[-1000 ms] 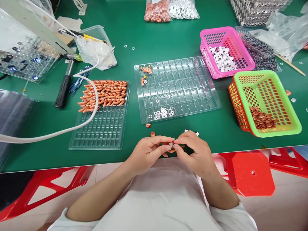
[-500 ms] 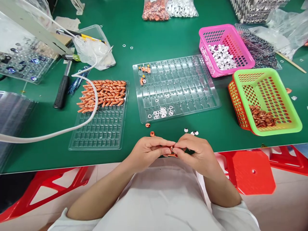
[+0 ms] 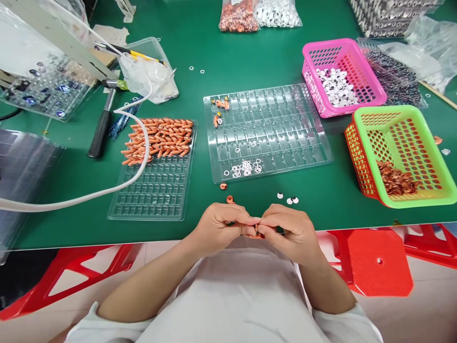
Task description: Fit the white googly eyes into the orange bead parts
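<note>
At the table's front edge, my left hand (image 3: 223, 226) pinches a small orange plastic part (image 3: 254, 234), mostly hidden by the fingers. My right hand (image 3: 291, 231) closes on the same part from the other side, fingertips meeting the left ones. Just beyond the hands lie orange round pieces (image 3: 230, 199) and a few white discs with black spots (image 3: 290, 200). Farther back is a clear compartment tray (image 3: 282, 128); small orange assemblies (image 3: 220, 104) sit in its far left corner and several white rings (image 3: 246, 167) along its near side.
Left of the hands, another clear tray (image 3: 150, 200) bears rows of orange parts (image 3: 160, 136), crossed by a white cable (image 3: 137, 176). A hammer (image 3: 102, 128) lies beyond. To the right stand a pink basket (image 3: 310, 90) and a green basket (image 3: 424, 202). A red stool (image 3: 380, 271) is below the edge.
The camera view has shifted slightly, so the table's things appear a little farther right. Both hands stay together on the orange part, with a small change of finger position.
</note>
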Demonstrator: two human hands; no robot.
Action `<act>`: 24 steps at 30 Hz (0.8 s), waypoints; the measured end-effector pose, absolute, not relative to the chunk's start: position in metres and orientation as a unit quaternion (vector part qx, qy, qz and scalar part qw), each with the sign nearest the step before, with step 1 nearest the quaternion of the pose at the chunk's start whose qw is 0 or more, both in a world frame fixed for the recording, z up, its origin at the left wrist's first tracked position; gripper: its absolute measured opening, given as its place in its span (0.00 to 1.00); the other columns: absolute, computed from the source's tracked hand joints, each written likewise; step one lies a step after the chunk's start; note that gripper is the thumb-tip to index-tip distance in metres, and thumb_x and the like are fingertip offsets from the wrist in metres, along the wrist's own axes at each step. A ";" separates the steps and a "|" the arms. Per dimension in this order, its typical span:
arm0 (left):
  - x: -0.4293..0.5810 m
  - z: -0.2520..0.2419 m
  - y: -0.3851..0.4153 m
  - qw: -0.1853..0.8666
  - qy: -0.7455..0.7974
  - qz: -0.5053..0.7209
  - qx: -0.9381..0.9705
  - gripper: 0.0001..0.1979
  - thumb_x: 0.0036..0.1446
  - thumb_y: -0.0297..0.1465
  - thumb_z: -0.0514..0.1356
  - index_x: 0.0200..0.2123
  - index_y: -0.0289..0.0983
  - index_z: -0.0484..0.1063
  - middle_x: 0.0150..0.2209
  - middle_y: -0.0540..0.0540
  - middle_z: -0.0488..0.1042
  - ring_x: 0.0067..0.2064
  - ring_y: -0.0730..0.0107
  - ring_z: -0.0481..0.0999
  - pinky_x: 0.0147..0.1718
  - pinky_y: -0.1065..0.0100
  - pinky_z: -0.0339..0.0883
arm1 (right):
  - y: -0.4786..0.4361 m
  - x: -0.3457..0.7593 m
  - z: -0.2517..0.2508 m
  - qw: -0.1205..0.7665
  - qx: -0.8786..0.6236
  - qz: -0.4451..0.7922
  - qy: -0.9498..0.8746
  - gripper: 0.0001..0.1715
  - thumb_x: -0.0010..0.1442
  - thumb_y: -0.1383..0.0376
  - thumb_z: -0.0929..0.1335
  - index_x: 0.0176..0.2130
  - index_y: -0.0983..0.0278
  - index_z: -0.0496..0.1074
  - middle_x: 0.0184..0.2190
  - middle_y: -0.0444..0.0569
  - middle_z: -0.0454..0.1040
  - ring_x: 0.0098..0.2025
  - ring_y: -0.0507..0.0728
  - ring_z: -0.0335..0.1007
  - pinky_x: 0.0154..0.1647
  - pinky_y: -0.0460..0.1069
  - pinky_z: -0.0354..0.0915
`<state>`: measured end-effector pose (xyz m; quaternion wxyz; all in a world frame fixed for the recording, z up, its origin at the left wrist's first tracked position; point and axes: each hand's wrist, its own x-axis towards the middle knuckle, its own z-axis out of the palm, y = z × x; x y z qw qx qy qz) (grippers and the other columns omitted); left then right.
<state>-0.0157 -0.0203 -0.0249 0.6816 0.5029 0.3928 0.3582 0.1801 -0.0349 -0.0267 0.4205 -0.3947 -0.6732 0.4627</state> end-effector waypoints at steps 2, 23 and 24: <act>-0.016 -0.023 -0.020 0.662 0.392 0.360 0.527 0.07 0.52 0.25 0.66 0.34 0.39 0.83 0.25 0.44 0.80 0.29 0.66 0.78 0.29 0.67 0.73 | -0.034 0.181 -0.029 0.427 -0.389 0.467 -0.669 0.08 0.58 0.73 0.69 0.34 0.61 0.77 0.26 0.47 0.75 0.28 0.52 0.69 0.27 0.47 0.66; 0.000 0.001 -0.025 0.606 0.501 0.312 0.533 0.03 0.54 0.26 0.62 0.33 0.35 0.76 0.30 0.47 0.80 0.32 0.71 0.79 0.34 0.72 0.74 | -0.037 0.188 -0.037 0.420 -0.384 0.571 -0.592 0.14 0.64 0.69 0.67 0.48 0.54 0.74 0.37 0.48 0.74 0.38 0.54 0.71 0.36 0.50 0.69; 0.000 0.000 -0.025 0.622 0.499 0.309 0.518 0.03 0.54 0.26 0.61 0.33 0.34 0.76 0.31 0.47 0.80 0.33 0.70 0.79 0.34 0.71 0.74 | -0.038 0.188 -0.037 0.419 -0.390 0.565 -0.593 0.14 0.64 0.69 0.67 0.47 0.54 0.74 0.37 0.47 0.74 0.38 0.54 0.71 0.36 0.49 0.69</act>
